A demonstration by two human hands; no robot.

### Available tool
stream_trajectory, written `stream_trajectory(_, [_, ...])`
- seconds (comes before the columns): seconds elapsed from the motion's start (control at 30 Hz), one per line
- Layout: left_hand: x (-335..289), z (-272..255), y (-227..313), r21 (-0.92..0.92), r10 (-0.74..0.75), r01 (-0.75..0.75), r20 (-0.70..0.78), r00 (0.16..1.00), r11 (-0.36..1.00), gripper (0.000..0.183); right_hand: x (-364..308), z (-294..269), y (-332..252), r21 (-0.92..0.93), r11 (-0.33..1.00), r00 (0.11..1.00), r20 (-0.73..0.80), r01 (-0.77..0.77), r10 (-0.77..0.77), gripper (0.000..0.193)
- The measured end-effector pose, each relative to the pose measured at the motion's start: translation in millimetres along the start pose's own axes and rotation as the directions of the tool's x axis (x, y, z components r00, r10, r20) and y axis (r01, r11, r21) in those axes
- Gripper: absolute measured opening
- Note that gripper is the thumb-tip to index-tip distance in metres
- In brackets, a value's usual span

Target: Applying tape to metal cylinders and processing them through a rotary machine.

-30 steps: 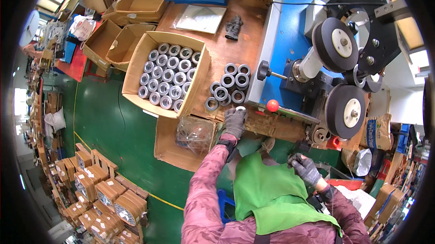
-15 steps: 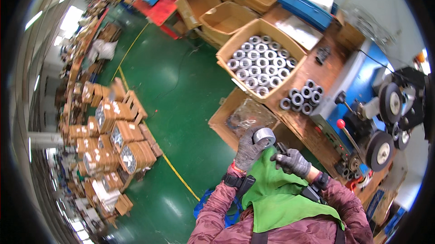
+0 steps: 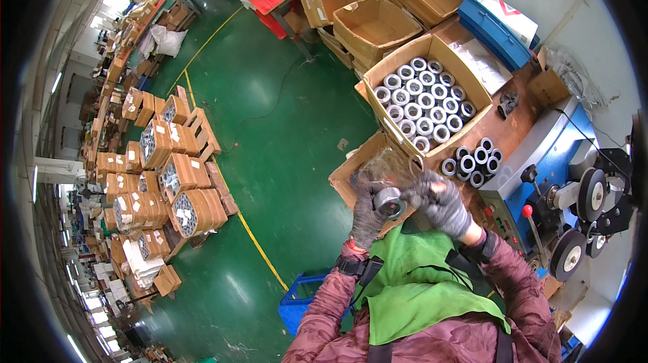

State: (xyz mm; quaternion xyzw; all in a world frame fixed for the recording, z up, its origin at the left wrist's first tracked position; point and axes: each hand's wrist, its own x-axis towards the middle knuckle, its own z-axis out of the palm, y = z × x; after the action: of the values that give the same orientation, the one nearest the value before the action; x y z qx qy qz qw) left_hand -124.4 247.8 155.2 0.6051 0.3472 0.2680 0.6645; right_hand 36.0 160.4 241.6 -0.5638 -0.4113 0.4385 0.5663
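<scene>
My left hand (image 3: 368,220), in a grey glove, is closed around a metal ring (image 3: 387,198). The ring is silvery and short like a collar, its dark bore tilted toward me. Close on its right, my gloved right hand (image 3: 445,206) is curled with its fingertips near the ring's rim. Motion smears these fingers, and what they grip is hidden. Just above them shows a thin tan loop (image 3: 416,164), too blurred to name. Beyond the hands, an open carton (image 3: 370,88) holds several rows of similar rings (image 3: 426,100). More loose rings (image 3: 480,155) lie on the wooden bench (image 3: 523,108).
Below the bench edge, an open carton (image 3: 344,173) holds clear plastic. At right stands a blue machine (image 3: 526,184) with black wheels and a red-knobbed lever (image 3: 528,212). A blue crate (image 3: 293,309) sits on the floor by my left arm. Stacked cartons (image 3: 196,211) stand far left.
My right hand has risen and come closer to the ring; the dark tool seen in it before no longer shows clearly. My left hand has tilted the ring. The whole view has shifted.
</scene>
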Motion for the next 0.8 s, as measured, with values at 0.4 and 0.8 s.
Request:
stream_trajectory(0.4, [11,-31,7,-0.106,-0.048,0.078,0.258,0.965,0.991,0.063,26,24,63,0.331,0.809,0.845,-0.057,-0.486,0.531,0.024])
stream_trajectory(0.8, [-8,9,4,-0.307,-0.327,0.29,-0.075,0.942,0.907,0.04,24,36,75,0.322,0.859,0.841,-0.246,-0.398,0.482,0.024])
